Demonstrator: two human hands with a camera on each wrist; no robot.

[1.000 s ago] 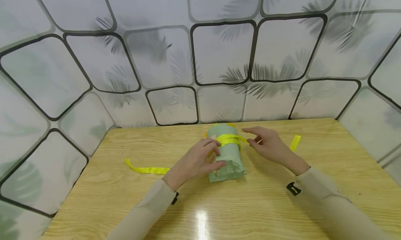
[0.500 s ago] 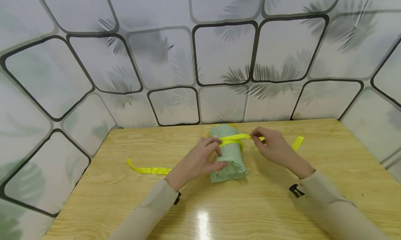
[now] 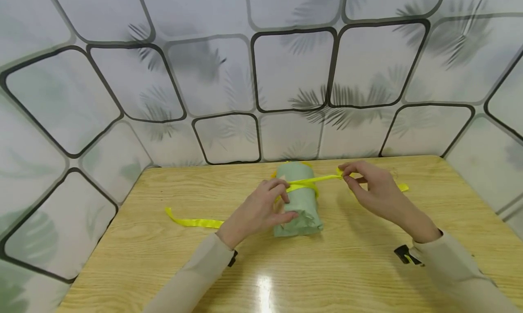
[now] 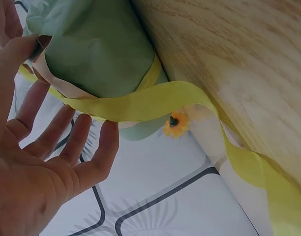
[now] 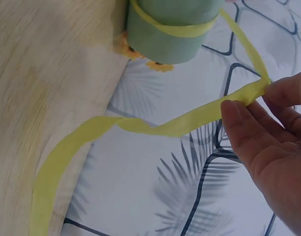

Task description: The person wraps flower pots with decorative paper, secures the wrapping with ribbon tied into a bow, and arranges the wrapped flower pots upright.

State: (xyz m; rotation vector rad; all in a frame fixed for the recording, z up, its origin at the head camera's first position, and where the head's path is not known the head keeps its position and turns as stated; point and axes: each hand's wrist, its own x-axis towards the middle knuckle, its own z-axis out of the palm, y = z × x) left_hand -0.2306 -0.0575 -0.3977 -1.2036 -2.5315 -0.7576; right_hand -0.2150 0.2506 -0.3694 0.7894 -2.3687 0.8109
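A bouquet wrapped in pale green paper (image 3: 303,201) lies on the table, with a yellow ribbon (image 3: 323,178) looped round its middle. Orange flowers (image 5: 160,66) peek out at its far end in the right wrist view. My left hand (image 3: 255,211) holds the bouquet from the left. In the left wrist view its bent fingers (image 4: 111,140) touch the ribbon at the paper's edge. To the right, my right hand (image 3: 382,192) pinches the ribbon between thumb and fingertips and stretches it away from the paper. Beyond that pinch, a loose tail (image 5: 180,123) hangs down.
On the left of the wooden table (image 3: 163,267) lies another loose ribbon end (image 3: 196,222). Close behind the bouquet stands a patterned backdrop (image 3: 290,136), which also rises on both sides.
My right hand has taken hold of the ribbon beside the bouquet and drawn it to the right, so the strand is now stretched. The left hand has stayed in place.
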